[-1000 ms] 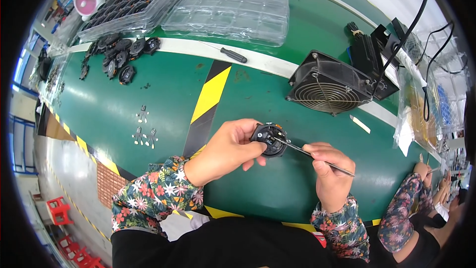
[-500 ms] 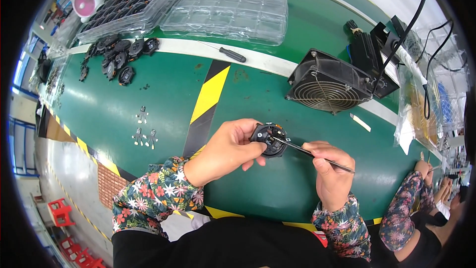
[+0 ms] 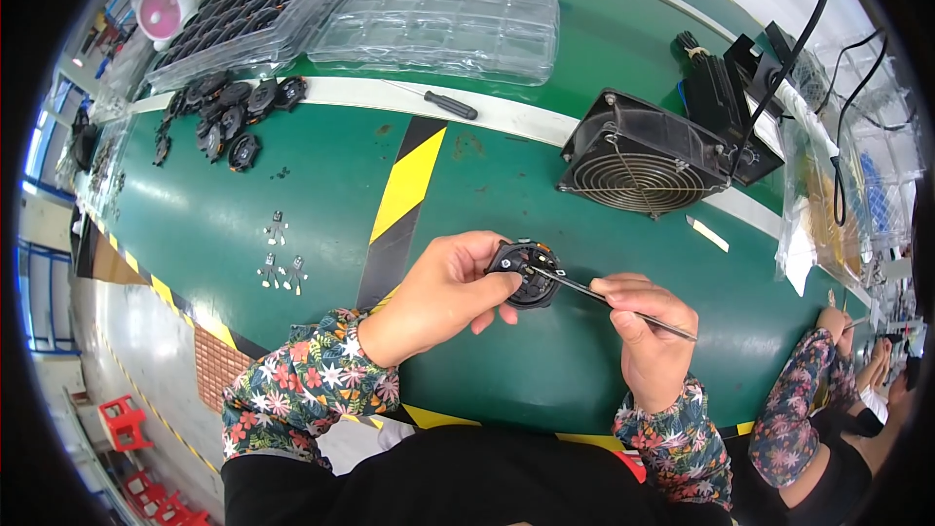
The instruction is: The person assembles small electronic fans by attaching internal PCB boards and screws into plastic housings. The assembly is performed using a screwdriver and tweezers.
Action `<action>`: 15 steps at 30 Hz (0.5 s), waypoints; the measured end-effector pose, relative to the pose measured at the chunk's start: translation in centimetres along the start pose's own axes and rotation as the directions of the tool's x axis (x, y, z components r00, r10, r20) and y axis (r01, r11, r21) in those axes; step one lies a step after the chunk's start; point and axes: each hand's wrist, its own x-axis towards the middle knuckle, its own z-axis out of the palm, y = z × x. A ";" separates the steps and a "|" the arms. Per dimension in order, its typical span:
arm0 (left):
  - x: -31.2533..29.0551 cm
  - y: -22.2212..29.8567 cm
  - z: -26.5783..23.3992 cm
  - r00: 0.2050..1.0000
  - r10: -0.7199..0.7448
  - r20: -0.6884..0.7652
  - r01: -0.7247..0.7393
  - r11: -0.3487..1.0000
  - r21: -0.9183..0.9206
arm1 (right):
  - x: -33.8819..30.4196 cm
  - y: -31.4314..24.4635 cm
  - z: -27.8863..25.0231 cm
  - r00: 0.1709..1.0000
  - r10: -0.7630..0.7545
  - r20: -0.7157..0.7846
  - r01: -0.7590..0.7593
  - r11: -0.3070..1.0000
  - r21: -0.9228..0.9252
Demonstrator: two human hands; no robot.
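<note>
My left hand (image 3: 452, 284) holds a round black plastic housing (image 3: 539, 289) above the green table, its thumb pressed on the inside near the rim. Small metal and black parts show inside the housing, too small to name. In my right hand (image 3: 654, 336), slim dark metal tweezers (image 3: 623, 311) are pinched like a pen. Their tip reaches into the housing, beside the left thumb. Whether the tip grips anything cannot be made out. Left of my hands lie three small black-and-silver parts (image 3: 276, 228) on the table.
Several black round housings (image 3: 232, 121) are heaped at the far left, below a filled clear tray (image 3: 282, 51). Empty clear trays (image 3: 438, 15) sit behind. A screwdriver (image 3: 450, 105), a black fan (image 3: 638, 161) and a white-handled blade (image 3: 708, 234) lie further right. Another person's arm (image 3: 794, 409) is at right.
The housing has tilted slightly in my left hand, and the tweezers' tip has shifted a little left with it. My view has moved slightly; both hands keep their hold.
</note>
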 end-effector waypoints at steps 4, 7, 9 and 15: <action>0.1 -0.1 0.0 1.000 0.005 -0.006 -0.005 1.000 0.015 | 0.0 0.0 -0.1 1.000 -0.022 0.015 0.023 0.999 -0.049; 0.2 -0.2 0.0 1.000 0.006 -0.005 -0.006 1.000 0.009 | 0.1 0.0 -0.1 0.998 -0.054 0.027 0.056 0.995 -0.083; 0.1 -0.1 0.0 1.000 0.008 -0.014 -0.008 1.000 0.004 | 0.1 -0.1 0.0 0.997 -0.064 0.041 0.068 0.992 -0.103; 0.2 -0.2 -0.1 1.000 0.017 -0.020 -0.018 1.000 -0.015 | 0.0 0.0 -0.1 0.994 -0.091 0.065 0.100 0.985 -0.140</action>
